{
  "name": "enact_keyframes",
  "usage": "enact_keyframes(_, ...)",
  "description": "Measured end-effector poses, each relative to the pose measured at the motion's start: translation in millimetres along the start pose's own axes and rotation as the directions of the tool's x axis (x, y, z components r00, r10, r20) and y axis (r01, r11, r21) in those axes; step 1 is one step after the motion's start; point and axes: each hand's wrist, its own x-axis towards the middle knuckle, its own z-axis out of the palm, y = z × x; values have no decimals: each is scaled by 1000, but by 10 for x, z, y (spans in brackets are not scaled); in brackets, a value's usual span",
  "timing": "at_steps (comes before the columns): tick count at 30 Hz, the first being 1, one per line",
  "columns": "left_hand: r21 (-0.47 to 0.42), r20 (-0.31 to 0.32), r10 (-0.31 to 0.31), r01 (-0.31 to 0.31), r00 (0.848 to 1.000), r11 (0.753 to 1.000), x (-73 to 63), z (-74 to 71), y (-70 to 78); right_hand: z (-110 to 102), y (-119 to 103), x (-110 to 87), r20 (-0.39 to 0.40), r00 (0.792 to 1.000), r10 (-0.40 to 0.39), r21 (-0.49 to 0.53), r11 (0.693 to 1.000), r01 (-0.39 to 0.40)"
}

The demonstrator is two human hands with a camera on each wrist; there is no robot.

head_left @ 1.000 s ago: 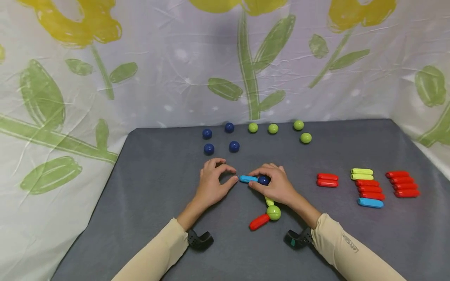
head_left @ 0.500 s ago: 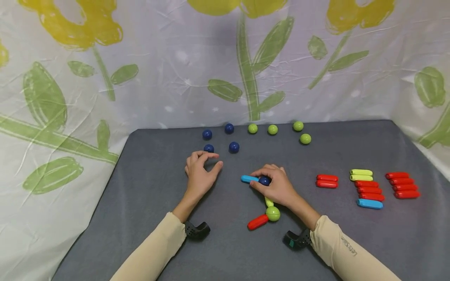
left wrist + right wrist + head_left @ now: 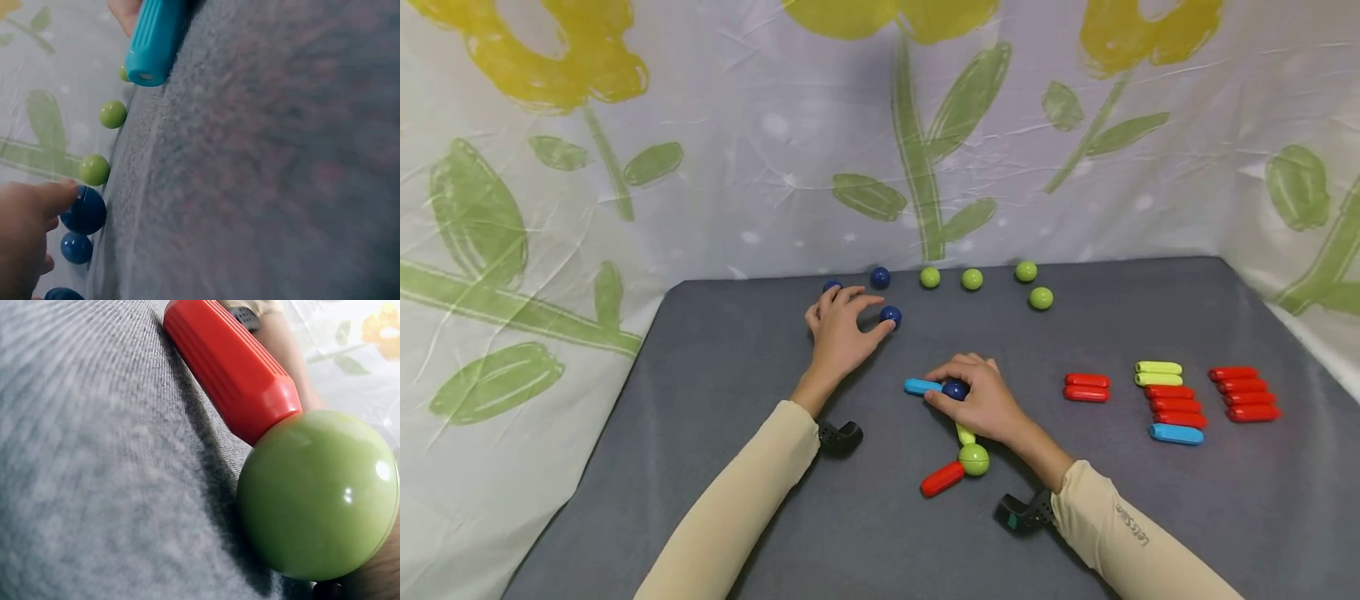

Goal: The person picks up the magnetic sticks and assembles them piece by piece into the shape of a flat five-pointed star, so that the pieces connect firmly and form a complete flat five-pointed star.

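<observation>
My left hand (image 3: 844, 333) is spread around a dark blue ball (image 3: 891, 317) near the back of the table. Its thumb overlaps the ball's lower edge, while the index fingertip stands slightly above it. Another blue ball (image 3: 832, 286) peeks out behind the fingers. My right hand (image 3: 976, 396) pinches a blue ball (image 3: 956, 390) that joins a light blue rod (image 3: 922, 387). Below that hand, a lime rod (image 3: 965, 434) leads to a green ball (image 3: 974, 459), which bears a red rod (image 3: 942, 480). The right palm hides the lime rod's upper end.
Several green balls (image 3: 972, 279) and a blue ball (image 3: 880, 277) lie along the back edge. To the right are groups of red rods (image 3: 1252, 413), lime rods (image 3: 1158, 367) and a light blue rod (image 3: 1177, 434). A patterned curtain (image 3: 737, 167) hangs behind the grey table (image 3: 715, 417).
My left hand has pulled away from the light blue rod, first leftward, then forward to the blue balls at the back. The right hand keeps its grip on the joined ball.
</observation>
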Motion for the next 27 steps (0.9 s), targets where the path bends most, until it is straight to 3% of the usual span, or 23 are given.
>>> enact_keyframes(4, 69, 38, -8, 6, 999, 998, 67, 47, 33, 6, 5, 0, 4, 1000, -2, -8, 1000, 2)
enact_keyframes(11, 91, 39, -43, 39, 998, 995, 96, 81, 34, -2, 0, -1, 10, 1000, -2, -15, 1000, 2)
enact_keyframes(16, 88, 33, -1, -2, 999, 996, 58, 25, 4, -5, -6, 3, 19, 1000, -2, -15, 1000, 2)
enact_keyframes(21, 42, 9, 83, -83, 997, 996, -89, -102, -9, -13, -8, 4, 31, 1000, -6, -14, 1000, 7)
enact_keyframes(27, 11, -31, 163, -163, 986, 987, -424, -250, 28, -5, -6, 2, 33, 999, 6, -13, 1000, -5)
